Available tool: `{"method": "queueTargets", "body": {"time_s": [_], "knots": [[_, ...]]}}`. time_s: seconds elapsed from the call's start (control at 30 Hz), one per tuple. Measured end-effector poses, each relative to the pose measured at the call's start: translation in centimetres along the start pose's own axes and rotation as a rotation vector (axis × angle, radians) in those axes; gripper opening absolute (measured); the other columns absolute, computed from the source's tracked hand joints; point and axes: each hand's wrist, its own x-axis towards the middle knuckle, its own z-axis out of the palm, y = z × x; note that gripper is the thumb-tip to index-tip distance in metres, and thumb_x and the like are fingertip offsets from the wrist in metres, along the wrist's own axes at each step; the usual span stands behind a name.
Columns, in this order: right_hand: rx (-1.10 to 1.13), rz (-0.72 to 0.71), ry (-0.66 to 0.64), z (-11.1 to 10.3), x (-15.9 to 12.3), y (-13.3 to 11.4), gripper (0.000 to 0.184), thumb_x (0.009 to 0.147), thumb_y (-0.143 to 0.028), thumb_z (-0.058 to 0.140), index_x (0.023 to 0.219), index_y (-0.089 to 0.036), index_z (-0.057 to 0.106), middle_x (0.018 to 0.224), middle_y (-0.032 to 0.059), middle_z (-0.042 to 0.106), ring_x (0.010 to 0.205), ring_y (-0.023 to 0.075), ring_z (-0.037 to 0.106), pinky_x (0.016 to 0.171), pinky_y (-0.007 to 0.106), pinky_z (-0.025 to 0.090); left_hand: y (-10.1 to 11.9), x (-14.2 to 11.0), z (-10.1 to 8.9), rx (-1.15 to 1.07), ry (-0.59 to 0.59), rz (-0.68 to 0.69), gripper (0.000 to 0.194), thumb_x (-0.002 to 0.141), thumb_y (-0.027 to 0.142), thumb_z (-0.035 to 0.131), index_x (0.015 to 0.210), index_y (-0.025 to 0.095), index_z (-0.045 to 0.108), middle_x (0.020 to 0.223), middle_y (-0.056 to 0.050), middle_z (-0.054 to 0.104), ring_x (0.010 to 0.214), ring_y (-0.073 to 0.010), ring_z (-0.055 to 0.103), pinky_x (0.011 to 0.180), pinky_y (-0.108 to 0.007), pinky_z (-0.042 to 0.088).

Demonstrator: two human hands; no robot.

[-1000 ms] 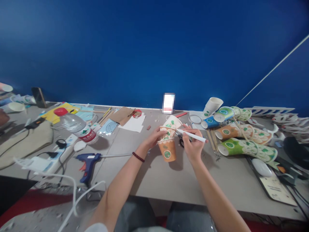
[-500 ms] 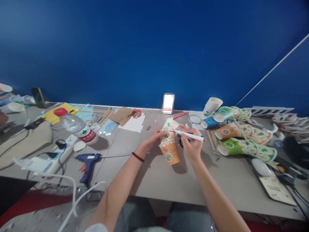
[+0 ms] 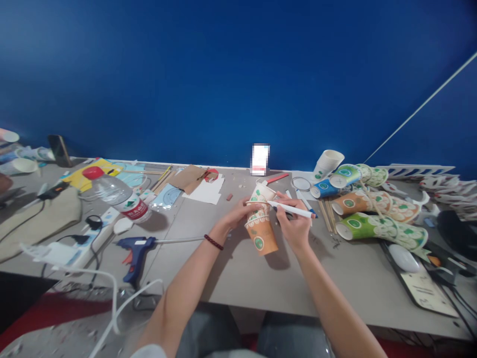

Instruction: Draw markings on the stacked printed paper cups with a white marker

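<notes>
An orange and white paper-cup piece (image 3: 263, 233), made of cups joined end to end, is tilted over the table in front of me. My left hand (image 3: 238, 213) grips it from the left near its middle rim. In my right hand (image 3: 296, 223) is a white marker pen (image 3: 294, 209), pinched in a writing grip, its tip at the white upper part of the cups. The fingertips of my left hand are partly hidden behind the cups.
Left stand a water bottle (image 3: 121, 196), a blue glue gun (image 3: 137, 256) and a power strip (image 3: 100, 228). Joined cups (image 3: 383, 231), stacked white cups (image 3: 328, 164) and wooden sticks (image 3: 328, 216) lie right. A lit phone (image 3: 260, 160) leans on the blue wall.
The marker's tip has shifted slightly left along the cup, and its tail has dipped a little. The cup piece has turned slightly in my left hand.
</notes>
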Motion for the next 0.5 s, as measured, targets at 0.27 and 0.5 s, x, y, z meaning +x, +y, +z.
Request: {"method": "queueTargets", "body": {"time_s": [0.27,0.5], "knots": [[0.002,0.008,-0.005,0.01,-0.14,-0.16,0.007,0.08,-0.02,0.065,0.084,-0.023,0.06,0.084,0.0023,0.072,0.104,0.0263,0.071,0.106,0.052,0.048,0.36,-0.17,0.45,-0.031,-0.016,-0.005,0.054,0.053,0.04,0.091,0.095,0.012,0.072,0.095,-0.012,0.075,0.08,-0.021,0.069,0.076,-0.03,0.051],[0.006,0.004,0.009,0.11,-0.09,-0.29,0.007,0.08,-0.02,0.066,0.085,-0.023,0.061,0.085,0.0022,0.073,0.104,0.0268,0.071,0.108,0.053,0.046,0.45,-0.27,0.56,-0.026,-0.023,-0.01,0.055,0.053,0.041,0.091,0.095,0.012,0.071,0.096,-0.013,0.075,0.08,-0.0212,0.069,0.076,-0.031,0.051]]}}
